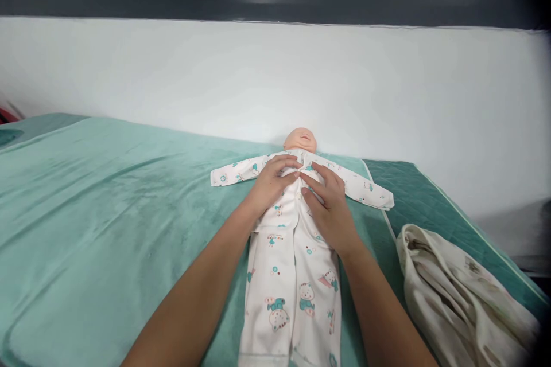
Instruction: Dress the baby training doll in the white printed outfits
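A baby doll lies on its back, its bald head (pixel 300 139) close to the white wall. It wears a white printed top (pixel 278 215) with long sleeves spread to both sides, and white printed trousers (pixel 275 292). My left hand (pixel 275 179) rests on the chest beside the front opening, its fingertips at the fabric edge near the top. On the other side of the opening is my right hand (pixel 328 198), thumb and fingers bent against the cloth near a button. The fingertips of both hands nearly meet. Whether they pinch the fabric is too small to tell.
A light green blanket (pixel 129 212) covers the bed, with a darker green quilted cover (pixel 400 183) at the right. A crumpled cream cloth (pixel 460 298) lies at the lower right. Behind stand the white wall (pixel 129 69) and a dark window frame (pixel 275 3).
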A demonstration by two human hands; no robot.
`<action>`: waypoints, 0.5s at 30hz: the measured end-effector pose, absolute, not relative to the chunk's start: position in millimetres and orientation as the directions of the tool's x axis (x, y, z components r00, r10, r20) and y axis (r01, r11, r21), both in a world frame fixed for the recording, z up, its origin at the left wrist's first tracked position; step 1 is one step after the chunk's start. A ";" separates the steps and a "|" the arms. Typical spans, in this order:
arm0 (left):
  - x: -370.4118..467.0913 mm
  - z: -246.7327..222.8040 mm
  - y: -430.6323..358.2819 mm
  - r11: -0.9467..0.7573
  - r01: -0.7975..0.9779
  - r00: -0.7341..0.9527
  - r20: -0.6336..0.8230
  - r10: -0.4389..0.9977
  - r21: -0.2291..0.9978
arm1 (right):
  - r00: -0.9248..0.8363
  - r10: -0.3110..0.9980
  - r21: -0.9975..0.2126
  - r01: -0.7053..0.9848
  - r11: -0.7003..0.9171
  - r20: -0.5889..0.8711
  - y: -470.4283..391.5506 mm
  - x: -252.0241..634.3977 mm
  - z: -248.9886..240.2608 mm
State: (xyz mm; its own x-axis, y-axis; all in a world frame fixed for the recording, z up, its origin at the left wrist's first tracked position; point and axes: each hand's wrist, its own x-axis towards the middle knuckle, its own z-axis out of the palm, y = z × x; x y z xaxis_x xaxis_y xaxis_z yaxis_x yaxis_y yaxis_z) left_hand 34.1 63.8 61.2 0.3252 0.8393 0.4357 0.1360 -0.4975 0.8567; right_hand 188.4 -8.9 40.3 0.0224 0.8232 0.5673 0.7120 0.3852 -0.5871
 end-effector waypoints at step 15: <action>46.5 53.1 54.5 -0.737 0.500 0.262 0.732 0.629 0.454 | 0.087 0.788 -0.630 0.657 0.414 0.609 -6.8 186.6 37.6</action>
